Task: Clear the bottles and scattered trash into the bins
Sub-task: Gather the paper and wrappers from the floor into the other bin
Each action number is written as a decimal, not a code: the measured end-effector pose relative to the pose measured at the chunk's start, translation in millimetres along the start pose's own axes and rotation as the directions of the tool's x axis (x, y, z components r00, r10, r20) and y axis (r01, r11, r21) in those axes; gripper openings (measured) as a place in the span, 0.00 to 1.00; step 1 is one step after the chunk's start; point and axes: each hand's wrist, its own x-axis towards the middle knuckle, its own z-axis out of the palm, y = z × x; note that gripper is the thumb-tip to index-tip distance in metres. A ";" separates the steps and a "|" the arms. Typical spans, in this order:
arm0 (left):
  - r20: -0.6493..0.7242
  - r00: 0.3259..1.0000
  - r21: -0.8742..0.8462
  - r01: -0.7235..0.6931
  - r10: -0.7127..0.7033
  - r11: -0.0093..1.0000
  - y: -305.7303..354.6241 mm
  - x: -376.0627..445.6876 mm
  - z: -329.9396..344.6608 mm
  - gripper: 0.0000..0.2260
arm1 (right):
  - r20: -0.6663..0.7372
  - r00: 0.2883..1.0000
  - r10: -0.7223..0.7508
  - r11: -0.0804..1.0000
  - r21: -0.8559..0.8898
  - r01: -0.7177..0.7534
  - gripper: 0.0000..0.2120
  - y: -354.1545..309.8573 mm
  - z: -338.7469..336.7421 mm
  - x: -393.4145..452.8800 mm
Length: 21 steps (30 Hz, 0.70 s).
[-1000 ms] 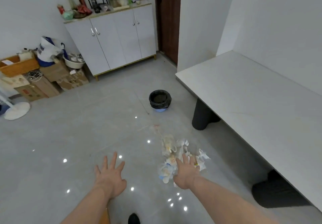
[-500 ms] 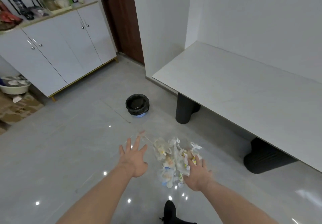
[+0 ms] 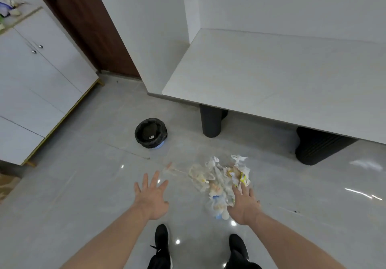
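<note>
Down on the glossy grey tiled floor [image 3: 73, 185] lies a loose heap of crumpled white and yellow wrappers and thin clear plastic [image 3: 219, 176], spread just in front of the person's black shoes [image 3: 161, 235]. The heap looks light and wrinkled: torn white paper edges stick up at its far side, a yellow printed scrap shows near its right edge, and a pale blue and white piece sits at its near end, close to the right hand. A thin strand of clear film trails from the heap toward the left. The right hand [image 3: 243, 206] reaches over the near edge of the heap with its fingers straight and spread, holding nothing; whether the fingertips touch the wrappers cannot be told. The left hand [image 3: 152, 199] hovers palm down beside the heap, fingers splayed and empty. Beyond the heap, well apart from it, stands a small round bin lined with a black bag [image 3: 150, 132], a white scrap inside it. To the right is a white stone-topped table on dark ribbed cylindrical legs [image 3: 271, 76].
</note>
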 end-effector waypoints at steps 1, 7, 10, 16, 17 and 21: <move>-0.007 0.999 0.012 -0.044 0.044 0.999 -7.5 18.2 -2.3 0.35 | -0.017 0.999 0.030 0.999 0.042 -0.029 0.37 -3.6 6.6 7.7; -0.045 0.956 0.068 -0.285 0.289 0.956 -27.8 161.0 33.3 0.34 | -0.074 0.974 0.214 0.953 0.234 -0.191 0.36 -21.8 80.9 87.5; -0.035 0.946 0.120 -0.317 0.323 0.941 -29.8 237.6 83.9 0.33 | -0.071 0.969 0.237 0.932 0.297 -0.206 0.37 -23.9 129.2 148.7; -0.117 0.895 0.178 -0.408 0.430 0.896 -6.3 405.6 214.9 0.34 | -0.148 0.960 0.238 0.927 0.329 -0.179 0.35 8.9 233.8 308.7; -0.132 0.882 0.189 -0.426 0.452 0.885 -0.7 426.8 233.3 0.35 | -0.157 0.957 0.245 0.926 0.329 -0.184 0.35 18.0 246.4 329.6; -0.218 0.788 0.255 -0.524 0.576 0.813 30.4 516.5 313.4 0.39 | -0.232 0.934 0.273 0.930 0.312 -0.194 0.33 61.9 302.2 417.9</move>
